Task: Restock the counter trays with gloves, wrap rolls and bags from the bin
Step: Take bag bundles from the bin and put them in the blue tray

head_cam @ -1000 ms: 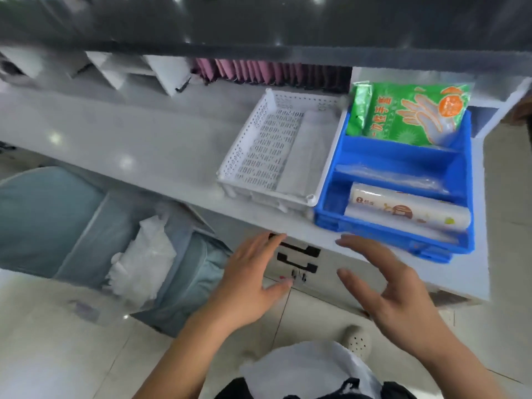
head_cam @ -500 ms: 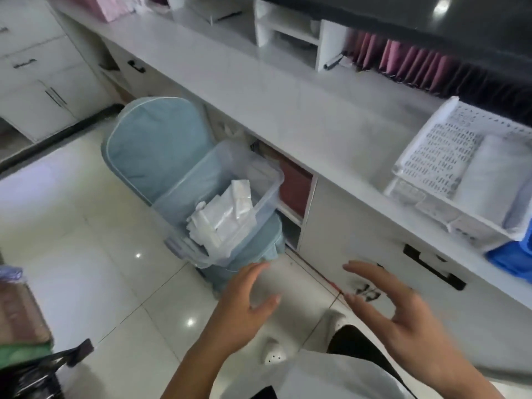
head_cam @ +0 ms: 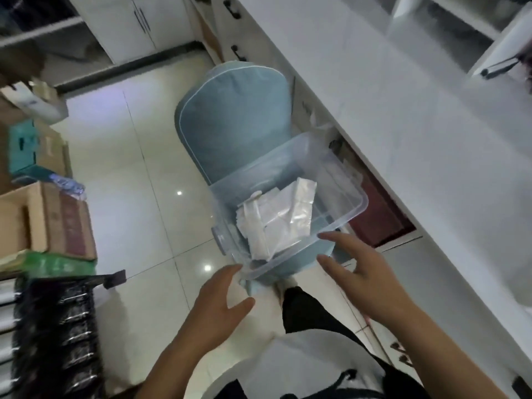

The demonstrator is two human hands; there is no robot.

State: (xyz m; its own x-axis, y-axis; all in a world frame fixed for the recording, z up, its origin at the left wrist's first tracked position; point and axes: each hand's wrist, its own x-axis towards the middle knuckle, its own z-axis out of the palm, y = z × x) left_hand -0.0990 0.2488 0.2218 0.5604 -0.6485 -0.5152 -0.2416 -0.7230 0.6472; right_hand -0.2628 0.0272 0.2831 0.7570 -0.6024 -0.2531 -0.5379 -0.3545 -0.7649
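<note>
A clear plastic bin rests on the seat of a light blue chair beside the counter. Inside it lies a pile of white and clear plastic bags. My left hand hovers open just below the bin's near corner, fingertips close to its rim. At the bin's near right edge my right hand is open with fingers spread, the fingertips at the rim. Neither hand holds anything. The counter trays are out of view.
The white counter runs along the right, with a dark red compartment under it. Cardboard boxes and a black rack stand at the left. Shiny tiled floor lies between them.
My view has swung left and down from the counter trays to the bin on the chair. Both open hands have come closer to the bin's near rim.
</note>
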